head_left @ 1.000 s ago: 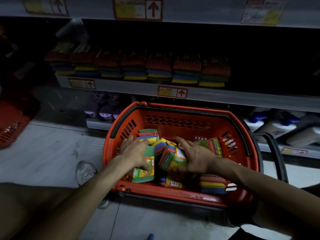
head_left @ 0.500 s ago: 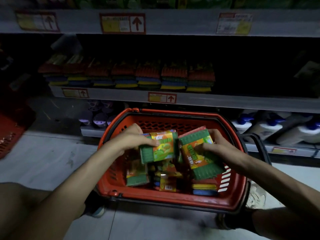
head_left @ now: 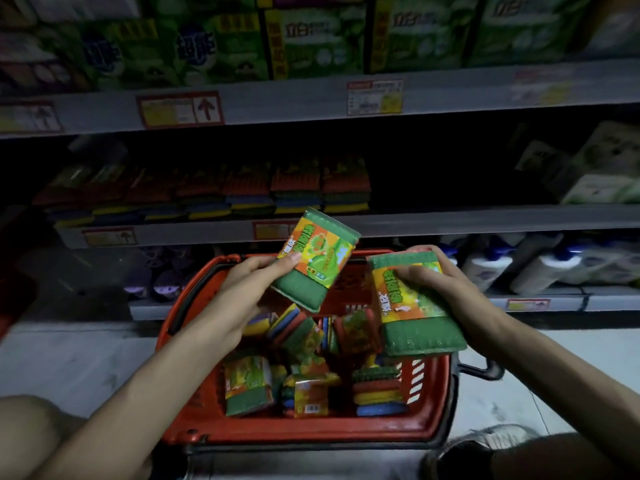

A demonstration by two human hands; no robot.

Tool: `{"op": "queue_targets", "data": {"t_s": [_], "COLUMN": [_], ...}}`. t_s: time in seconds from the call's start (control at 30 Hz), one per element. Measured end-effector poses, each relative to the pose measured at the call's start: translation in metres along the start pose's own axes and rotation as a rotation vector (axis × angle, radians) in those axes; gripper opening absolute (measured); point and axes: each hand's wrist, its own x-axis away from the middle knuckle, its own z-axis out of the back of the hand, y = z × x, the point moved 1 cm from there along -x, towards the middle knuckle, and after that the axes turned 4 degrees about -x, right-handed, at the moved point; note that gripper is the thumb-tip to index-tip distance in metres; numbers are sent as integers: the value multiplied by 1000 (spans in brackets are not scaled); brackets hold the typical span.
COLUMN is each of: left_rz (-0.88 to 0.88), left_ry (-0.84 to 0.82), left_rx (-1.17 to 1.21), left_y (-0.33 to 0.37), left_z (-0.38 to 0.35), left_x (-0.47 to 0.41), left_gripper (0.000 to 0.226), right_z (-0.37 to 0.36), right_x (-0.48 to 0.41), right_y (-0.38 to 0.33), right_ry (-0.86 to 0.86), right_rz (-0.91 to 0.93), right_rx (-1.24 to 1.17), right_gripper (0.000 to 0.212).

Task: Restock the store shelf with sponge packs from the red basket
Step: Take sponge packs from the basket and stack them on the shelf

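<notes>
A red basket (head_left: 194, 424) sits on the floor below me with several sponge packs (head_left: 247, 384) loose inside. My left hand (head_left: 247, 289) grips a green sponge pack (head_left: 317, 259) with an orange label, held tilted above the basket's far rim. My right hand (head_left: 440, 285) holds a second green sponge pack (head_left: 414, 306) over the basket's right side. On the dim middle shelf (head_left: 433, 220), a row of stacked sponge packs (head_left: 294, 188) runs from the left to about the centre.
Green detergent boxes (head_left: 311, 39) fill the top shelf. White bottles with blue caps (head_left: 540, 268) stand on the bottom shelf at right, purple items (head_left: 166, 285) at left. Pale packages (head_left: 602, 174) lie on the middle shelf's right end. My shoe (head_left: 485, 441) rests by the basket.
Both hands went from rummaging in the basket to lifting one sponge pack each, now raised higher toward the shelf. The view has tilted upward.
</notes>
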Motion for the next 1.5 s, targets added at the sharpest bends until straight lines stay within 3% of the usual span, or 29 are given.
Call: {"op": "queue_targets", "data": {"t_s": [0.23,0.5,0.8,0.97,1.1,1.17,1.23,1.33,1.5], "left_rz": [-47,-53,-79,-157,-212,-250,-308,-373,-405], "left_ry": [-41,-56,36,-18,-76,-75,-51,-16,123], "left_rx": [150,308,384,282,215,164,90,85,112], "left_y": [15,24,26,30,30,31,34,41,51], "left_z": [-29,-51,-70,-89,-108,-116,-123,-136,-166], "left_x": [7,-2,-8,-6,-1,0,-2,-3,-16], "left_gripper": [45,58,54,66,50,53,58,44,47], "right_z": [-5,-6,7,14,20,23,27,36,49], "right_x": [2,4,16,30,31,31,29,25,3], "right_y": [-19,-27,-31,-21,-15,-15,-13,-7,-1], "right_ry": [-23,-37,-105,-137,-94,-79,-75,-55,-6], "right_rz": [13,39,177,235,258,265,262,254,281], "right_rx": [60,110,210,268,178,90,-21,-160,-220], "right_gripper": [43,31,51,61,64,65,68,67,65]}}
